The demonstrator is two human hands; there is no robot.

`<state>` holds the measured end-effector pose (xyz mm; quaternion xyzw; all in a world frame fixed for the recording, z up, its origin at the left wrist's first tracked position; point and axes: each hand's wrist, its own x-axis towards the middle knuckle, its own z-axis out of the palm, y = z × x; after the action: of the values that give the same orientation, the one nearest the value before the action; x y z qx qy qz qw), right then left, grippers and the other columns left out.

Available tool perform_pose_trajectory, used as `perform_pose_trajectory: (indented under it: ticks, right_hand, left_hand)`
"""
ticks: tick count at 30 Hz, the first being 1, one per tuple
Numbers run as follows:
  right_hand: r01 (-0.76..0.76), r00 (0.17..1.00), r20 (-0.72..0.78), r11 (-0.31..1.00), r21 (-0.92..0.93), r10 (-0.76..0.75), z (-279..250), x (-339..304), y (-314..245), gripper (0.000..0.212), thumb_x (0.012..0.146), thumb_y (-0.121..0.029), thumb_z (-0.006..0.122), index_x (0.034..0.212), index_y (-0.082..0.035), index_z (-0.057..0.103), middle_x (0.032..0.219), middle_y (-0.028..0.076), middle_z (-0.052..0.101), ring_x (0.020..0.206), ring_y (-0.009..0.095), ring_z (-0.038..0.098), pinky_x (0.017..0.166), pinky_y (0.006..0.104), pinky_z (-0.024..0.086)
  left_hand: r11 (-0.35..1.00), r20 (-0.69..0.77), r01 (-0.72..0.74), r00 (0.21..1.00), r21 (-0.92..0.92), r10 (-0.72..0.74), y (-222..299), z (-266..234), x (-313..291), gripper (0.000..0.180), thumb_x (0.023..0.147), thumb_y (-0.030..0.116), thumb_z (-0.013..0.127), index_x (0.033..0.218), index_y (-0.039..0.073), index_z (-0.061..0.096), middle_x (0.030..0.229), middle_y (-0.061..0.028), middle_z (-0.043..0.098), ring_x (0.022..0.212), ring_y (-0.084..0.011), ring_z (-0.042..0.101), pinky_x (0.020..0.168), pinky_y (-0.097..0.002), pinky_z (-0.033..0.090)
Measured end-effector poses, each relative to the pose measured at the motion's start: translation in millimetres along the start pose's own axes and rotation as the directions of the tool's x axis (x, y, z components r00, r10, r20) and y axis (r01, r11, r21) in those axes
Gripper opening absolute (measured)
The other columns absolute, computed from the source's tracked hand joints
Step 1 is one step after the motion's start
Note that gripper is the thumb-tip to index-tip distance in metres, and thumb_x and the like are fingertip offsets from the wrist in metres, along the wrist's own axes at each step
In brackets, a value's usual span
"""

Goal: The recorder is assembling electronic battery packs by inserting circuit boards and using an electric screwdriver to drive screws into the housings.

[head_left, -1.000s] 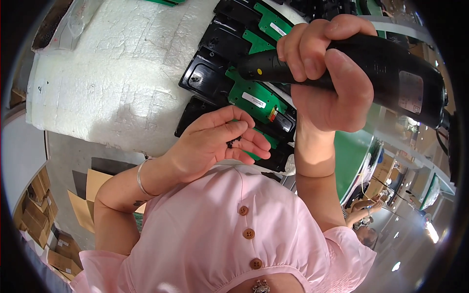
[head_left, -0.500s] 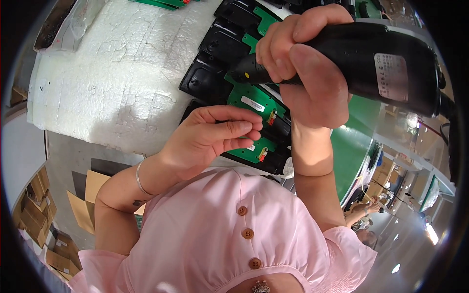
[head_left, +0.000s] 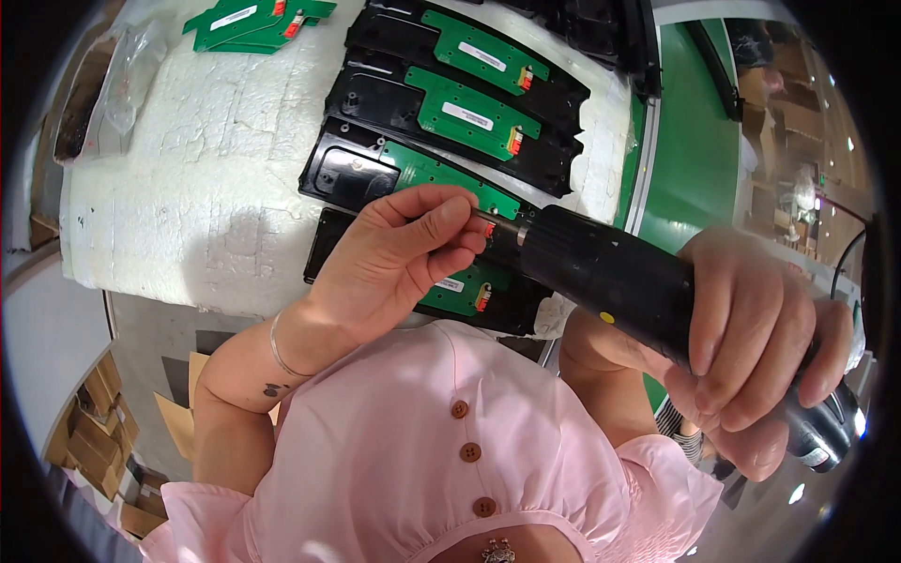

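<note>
My right hand (head_left: pixel 760 347) is wrapped round a black electric screwdriver (head_left: pixel 601 272), held slanting with its nose up and to the left. Its metal bit (head_left: pixel 502 225) reaches the fingertips of my left hand (head_left: pixel 399 239). Thumb and fingers there are pinched at the bit's tip; anything between them is too small or hidden to name. Below both hands lie black plastic panels (head_left: pixel 349 169) in a row, each bearing a green circuit board (head_left: pixel 477 114) with a white label and a red-and-white connector. My left hand and the tool partly cover the two nearest panels.
The panels rest on a block wrapped in white foam sheet (head_left: pixel 197 178). Loose green boards (head_left: pixel 249 28) sit at its far left, beside a clear plastic bag (head_left: pixel 131 80). A green work surface (head_left: pixel 690 131) runs along the right. Cardboard boxes (head_left: pixel 99 432) stand on the floor at lower left.
The screwdriver has swung from over the panels to the right and nearer me, its bit now at my left fingertips. My left hand stays pinched. The view has shifted, showing more of the far panels.
</note>
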<state>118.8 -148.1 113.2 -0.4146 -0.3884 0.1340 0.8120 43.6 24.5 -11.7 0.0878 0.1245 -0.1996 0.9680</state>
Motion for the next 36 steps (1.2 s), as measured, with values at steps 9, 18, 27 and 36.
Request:
perform_pose_trajectory:
  ticks: [9, 18, 27, 36]
  right_hand:
    - [0.077, 0.995, 0.076, 0.966, -0.245, -0.06, -26.5, 10.2, 30.9, 0.043, 0.056, 0.007, 0.047, 0.097, -0.006, 0.045, 0.063, -0.004, 0.042, 0.052, 0.011, 0.038, 0.059, 0.0273, 0.034]
    - [-0.045, 0.973, -0.23, 0.943, -0.331, -0.034, -39.6, 23.6, 73.1, 0.025, 0.069, -0.013, 0.04, 0.091, -0.004, 0.046, 0.058, 0.004, 0.038, 0.051, 0.015, 0.037, 0.058, 0.033, 0.036]
    - [-0.076, 0.991, -0.129, 0.934, -0.349, 0.033, -37.3, 27.8, 79.4, 0.019, 0.07, -0.009, 0.041, 0.087, -0.003, 0.043, 0.058, 0.005, 0.04, 0.05, 0.014, 0.037, 0.056, 0.0324, 0.036]
    - [-0.082, 0.988, -0.154, 0.931, -0.354, 0.028, -30.7, 28.4, 73.6, 0.023, 0.068, -0.009, 0.043, 0.089, -0.002, 0.043, 0.057, 0.004, 0.038, 0.05, 0.013, 0.036, 0.055, 0.0326, 0.036]
  left_hand:
    - [0.982, -0.113, 0.151, 0.98, -0.114, -0.163, -18.4, 26.9, 11.9, 0.03, 0.091, 0.02, 0.045, 0.108, -0.005, 0.049, 0.104, -0.0171, 0.056, 0.095, -0.022, 0.057, 0.085, -0.0265, 0.047]
    - [0.968, -0.044, 0.19, 0.982, 0.162, -0.185, -11.7, 8.8, 5.1, 0.032, 0.094, 0.017, 0.035, 0.112, -0.007, 0.044, 0.102, -0.0212, 0.056, 0.095, -0.0297, 0.058, 0.081, -0.0305, 0.05]
    - [0.878, -0.106, 0.138, 0.989, 0.458, -0.101, -3.5, 9.2, 6.6, 0.026, 0.093, 0.022, 0.042, 0.096, -0.001, 0.053, 0.069, -0.0036, 0.052, 0.053, -0.008, 0.046, 0.05, -0.0173, 0.038]
    - [0.931, -0.243, 0.135, 0.969, 0.339, -0.052, -6.8, 21.0, 7.2, 0.023, 0.091, 0.019, 0.046, 0.097, -0.001, 0.055, 0.066, -0.0001, 0.05, 0.052, -0.0066, 0.042, 0.05, -0.0172, 0.036]
